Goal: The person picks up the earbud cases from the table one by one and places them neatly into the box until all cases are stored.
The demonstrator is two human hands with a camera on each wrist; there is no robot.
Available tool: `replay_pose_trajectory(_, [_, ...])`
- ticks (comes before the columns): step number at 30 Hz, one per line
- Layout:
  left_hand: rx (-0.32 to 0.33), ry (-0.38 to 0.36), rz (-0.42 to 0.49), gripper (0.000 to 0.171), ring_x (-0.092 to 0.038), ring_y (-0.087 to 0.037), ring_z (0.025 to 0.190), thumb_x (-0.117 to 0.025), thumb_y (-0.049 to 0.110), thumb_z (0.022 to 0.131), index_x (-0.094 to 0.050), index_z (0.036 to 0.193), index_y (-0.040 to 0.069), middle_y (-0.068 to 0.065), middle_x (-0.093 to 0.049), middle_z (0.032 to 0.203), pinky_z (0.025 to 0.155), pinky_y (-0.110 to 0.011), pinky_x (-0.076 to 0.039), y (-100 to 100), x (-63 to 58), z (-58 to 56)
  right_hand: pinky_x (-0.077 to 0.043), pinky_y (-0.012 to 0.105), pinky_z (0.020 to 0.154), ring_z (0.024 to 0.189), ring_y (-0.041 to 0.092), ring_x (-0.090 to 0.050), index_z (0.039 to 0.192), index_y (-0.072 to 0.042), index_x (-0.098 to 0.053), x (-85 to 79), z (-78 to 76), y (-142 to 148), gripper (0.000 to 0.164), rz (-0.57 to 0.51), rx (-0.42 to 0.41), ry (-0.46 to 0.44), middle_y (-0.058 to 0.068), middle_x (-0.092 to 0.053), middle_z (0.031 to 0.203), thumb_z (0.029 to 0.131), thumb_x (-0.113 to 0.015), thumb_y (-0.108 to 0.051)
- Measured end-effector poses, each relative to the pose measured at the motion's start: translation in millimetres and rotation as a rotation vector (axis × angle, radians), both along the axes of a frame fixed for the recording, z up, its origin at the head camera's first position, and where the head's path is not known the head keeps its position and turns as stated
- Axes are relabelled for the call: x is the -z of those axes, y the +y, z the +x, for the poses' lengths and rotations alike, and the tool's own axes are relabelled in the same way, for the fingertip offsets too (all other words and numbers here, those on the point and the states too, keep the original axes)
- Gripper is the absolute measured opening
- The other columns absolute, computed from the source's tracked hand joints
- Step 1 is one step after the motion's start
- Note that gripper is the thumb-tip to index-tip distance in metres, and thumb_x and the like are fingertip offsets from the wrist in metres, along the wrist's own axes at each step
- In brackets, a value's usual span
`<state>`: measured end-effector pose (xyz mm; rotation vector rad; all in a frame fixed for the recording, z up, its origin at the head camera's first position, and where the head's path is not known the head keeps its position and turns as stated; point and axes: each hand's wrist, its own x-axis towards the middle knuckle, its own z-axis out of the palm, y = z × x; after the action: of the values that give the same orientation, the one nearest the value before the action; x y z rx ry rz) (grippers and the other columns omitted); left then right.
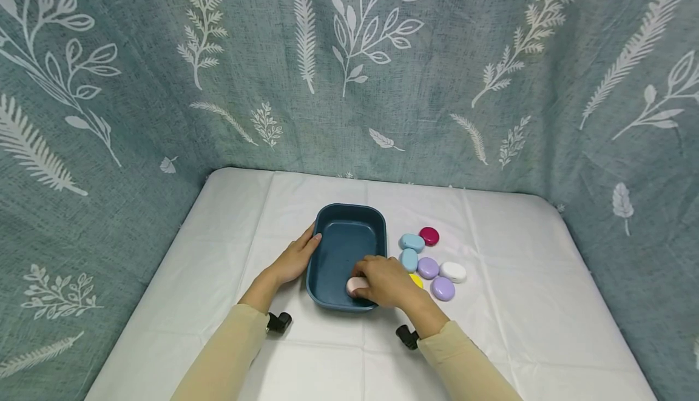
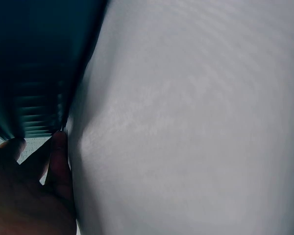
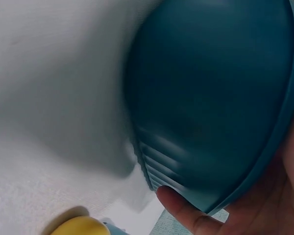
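A dark blue rectangular tub (image 1: pixel 349 237) with rounded corners stands on the white-covered table. My left hand (image 1: pixel 295 259) rests against its left side, thumb at the rim; in the left wrist view its fingers (image 2: pixel 59 152) touch the outer wall. Over the tub's near right corner, my right hand (image 1: pixel 384 281) holds a pale pink rounded soap-like piece (image 1: pixel 356 286) between thumb and fingers, inside the rim. The right wrist view shows a fingertip at the tub's ribbed outer wall (image 3: pixel 161 166); the held piece is hidden there behind the wall.
Right of the tub lie several soap-like pieces: a dark red one (image 1: pixel 429 236), light blue ones (image 1: pixel 412 242), purple ones (image 1: pixel 443 289), a white one (image 1: pixel 453 272) and a yellow one (image 1: pixel 417 280) partly behind my right hand. A patterned green-grey curtain (image 1: pixel 437 116) surrounds the table.
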<state>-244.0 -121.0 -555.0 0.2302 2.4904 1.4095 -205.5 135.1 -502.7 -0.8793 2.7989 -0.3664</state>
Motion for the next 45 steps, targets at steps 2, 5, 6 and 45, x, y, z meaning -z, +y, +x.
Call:
replay_pose_trajectory(2, [0.000,0.002,0.001,0.067,-0.022,-0.042,0.158,-0.027,0.068,0.107,-0.016,0.166,0.039,-0.002,-0.027,0.172,0.124,-0.067,-0.020,0,-0.1,0.5,-0.052,0.052,0.086,0.100,0.025,-0.068,0.112,-0.018,-0.076,-1.3,-0.2,0,0.033,-0.004,0.000,-0.009,0.000,-0.070,0.105,0.089,-0.082,-0.041])
replay_pose_trajectory(5, [0.000,0.001,0.003,0.067,-0.022,-0.042,0.158,-0.027,0.068,0.107,-0.015,0.166,0.039,-0.002,-0.028,0.172,0.124,-0.067,-0.020,0,-0.2,1.2,-0.053,0.054,0.089,0.101,0.026,-0.068,0.114,-0.017,-0.076,-4.7,-0.4,1,0.035,-0.024,0.004,-0.029,0.001,-0.071,0.107,0.090,-0.081,-0.041])
replay_pose_trajectory(6, [-0.001,0.001,0.004,0.067,-0.023,-0.042,0.158,-0.027,0.068,0.106,-0.015,0.166,0.040,-0.002,-0.028,0.172,0.124,-0.067,-0.020,0,-0.2,1.3,-0.052,0.055,0.090,0.101,0.026,-0.069,0.115,-0.016,-0.076,-6.4,-0.4,2,0.035,-0.038,0.008,-0.038,0.002,-0.071,0.107,0.090,-0.081,-0.041])
replay_pose_trajectory(45, [0.000,0.000,0.010,0.065,-0.024,-0.040,0.158,-0.029,0.064,0.108,-0.016,0.167,0.038,-0.003,-0.028,0.171,0.125,-0.065,-0.020,0,-1.3,-0.4,-0.057,0.043,0.089,0.109,0.029,-0.067,0.132,-0.015,-0.069,-49.4,-6.8,76,0.042,-0.234,0.188,-0.084,0.005,-0.069,0.126,0.094,-0.079,-0.030])
